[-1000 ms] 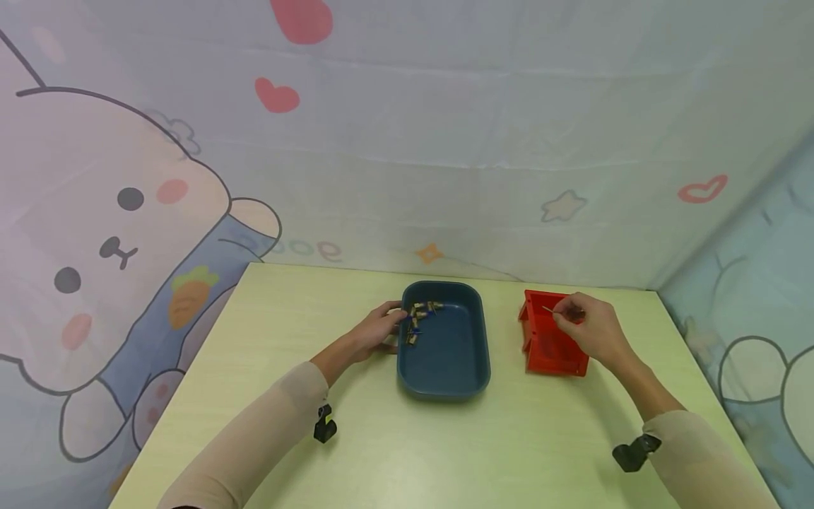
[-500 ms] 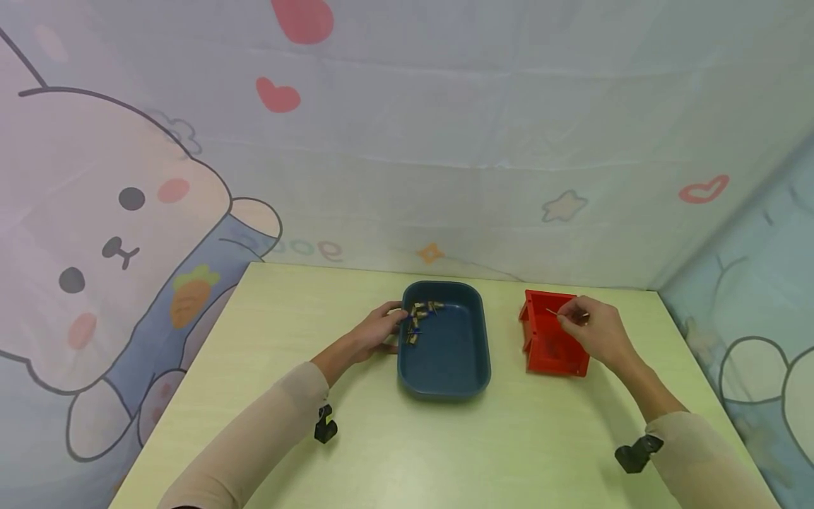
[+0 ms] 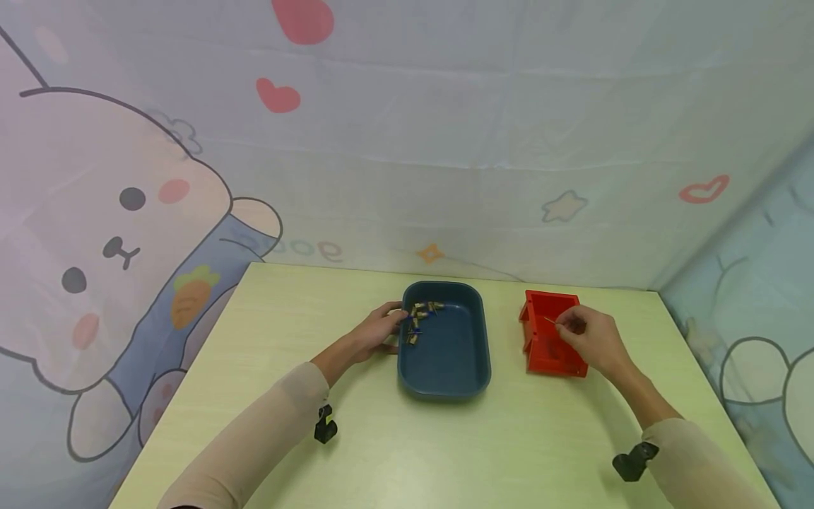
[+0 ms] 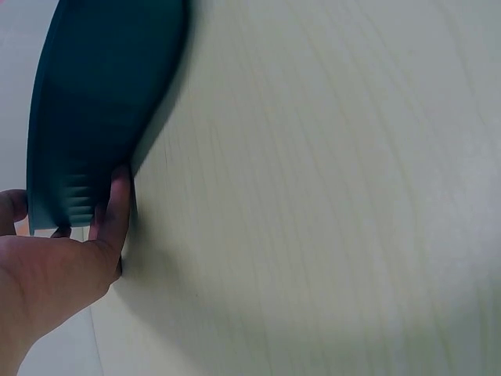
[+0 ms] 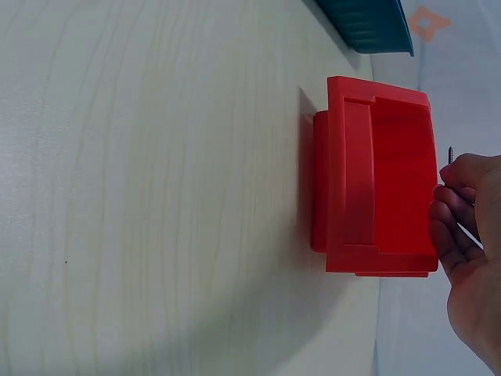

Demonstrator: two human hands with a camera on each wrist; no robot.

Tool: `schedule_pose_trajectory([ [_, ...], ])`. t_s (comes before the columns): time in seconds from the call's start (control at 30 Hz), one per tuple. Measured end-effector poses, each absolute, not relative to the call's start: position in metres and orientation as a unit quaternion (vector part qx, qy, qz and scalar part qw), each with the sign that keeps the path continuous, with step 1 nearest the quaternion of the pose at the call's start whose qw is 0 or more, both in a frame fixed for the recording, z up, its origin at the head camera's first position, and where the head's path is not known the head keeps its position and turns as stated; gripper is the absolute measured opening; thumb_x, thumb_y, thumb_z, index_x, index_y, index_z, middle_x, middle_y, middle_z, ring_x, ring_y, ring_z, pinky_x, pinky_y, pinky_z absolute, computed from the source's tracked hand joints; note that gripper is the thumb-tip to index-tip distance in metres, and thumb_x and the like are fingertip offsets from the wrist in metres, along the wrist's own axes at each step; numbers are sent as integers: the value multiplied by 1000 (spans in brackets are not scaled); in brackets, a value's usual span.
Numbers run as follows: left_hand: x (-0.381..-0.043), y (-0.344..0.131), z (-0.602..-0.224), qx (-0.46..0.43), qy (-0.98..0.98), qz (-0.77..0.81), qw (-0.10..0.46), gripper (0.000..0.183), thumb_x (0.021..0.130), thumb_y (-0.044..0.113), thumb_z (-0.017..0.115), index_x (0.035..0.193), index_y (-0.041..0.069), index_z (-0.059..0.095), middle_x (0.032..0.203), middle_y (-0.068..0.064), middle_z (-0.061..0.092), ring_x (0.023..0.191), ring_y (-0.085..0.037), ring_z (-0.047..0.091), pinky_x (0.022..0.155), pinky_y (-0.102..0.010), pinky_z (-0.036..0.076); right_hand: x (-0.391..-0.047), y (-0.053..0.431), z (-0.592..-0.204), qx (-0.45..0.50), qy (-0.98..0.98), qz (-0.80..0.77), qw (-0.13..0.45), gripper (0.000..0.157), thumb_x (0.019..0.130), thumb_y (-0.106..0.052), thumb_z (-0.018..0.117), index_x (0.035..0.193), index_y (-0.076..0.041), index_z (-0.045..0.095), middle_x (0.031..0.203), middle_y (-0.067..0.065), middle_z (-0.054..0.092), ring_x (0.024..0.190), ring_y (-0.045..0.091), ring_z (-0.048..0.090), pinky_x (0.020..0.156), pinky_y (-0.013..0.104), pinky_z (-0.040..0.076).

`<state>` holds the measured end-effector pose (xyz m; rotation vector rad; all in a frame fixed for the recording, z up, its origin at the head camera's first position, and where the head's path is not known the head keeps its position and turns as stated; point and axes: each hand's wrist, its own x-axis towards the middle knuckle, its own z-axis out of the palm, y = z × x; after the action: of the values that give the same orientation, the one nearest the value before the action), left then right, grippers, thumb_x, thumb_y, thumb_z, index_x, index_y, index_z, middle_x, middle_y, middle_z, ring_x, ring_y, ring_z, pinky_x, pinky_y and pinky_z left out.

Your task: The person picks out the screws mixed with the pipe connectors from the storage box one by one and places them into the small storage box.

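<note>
Right of centre, the right hand (image 3: 594, 341) pinches a thin metal piece (image 5: 451, 154) over the red bin (image 3: 555, 367); mid-frame, the left hand (image 3: 374, 332) grips the blue tray (image 3: 444, 364).

Here's the pale yellow-green, wood-grained table (image 3: 483, 449), spread wide across the lower part of the head view, its far edge up against the off-white printed fabric backdrop (image 3: 445, 106), faint creases running across it! Over on the left, a huge white cartoon animal (image 3: 95, 170) leans at a slant, pink-cheeked, in a blue garment (image 3: 136, 346) sporting an orange, green-topped carrot (image 3: 193, 305) (quite the outfit). Up high, a solid red heart (image 3: 278, 96)! Across to the right, a beige, grey-outlined star (image 3: 564, 206), then a red-outlined heart (image 3: 704, 189); low down, a small orange four-pointed star (image 3: 431, 253).
</note>
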<state>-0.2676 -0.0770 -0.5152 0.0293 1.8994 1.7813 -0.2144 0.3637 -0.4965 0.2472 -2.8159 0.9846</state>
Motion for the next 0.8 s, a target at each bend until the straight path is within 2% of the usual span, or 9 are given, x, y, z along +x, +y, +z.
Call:
schedule_pose_trajectory([
  [0.43, -270, -78, -516, 15, 704, 658, 267, 58, 113, 32, 51, 165, 14, 33, 147, -23, 57, 135, -37, 58, 90, -48, 62, -211, 359, -500, 82, -946, 311, 48, 10, 97, -5, 75, 106, -4, 70, 95, 8, 69, 87, 26, 62, 75, 26, 55],
  [0.8, -269, -78, -516, 13, 702, 659, 268, 57, 113, 30, 49, 165, 13, 33, 147, -23, 57, 136, -37, 58, 88, -46, 63, -207, 354, -503, 90, -950, 297, 41, 10, 96, -4, 76, 104, -5, 71, 95, 7, 70, 89, 26, 61, 80, 39, 57],
])
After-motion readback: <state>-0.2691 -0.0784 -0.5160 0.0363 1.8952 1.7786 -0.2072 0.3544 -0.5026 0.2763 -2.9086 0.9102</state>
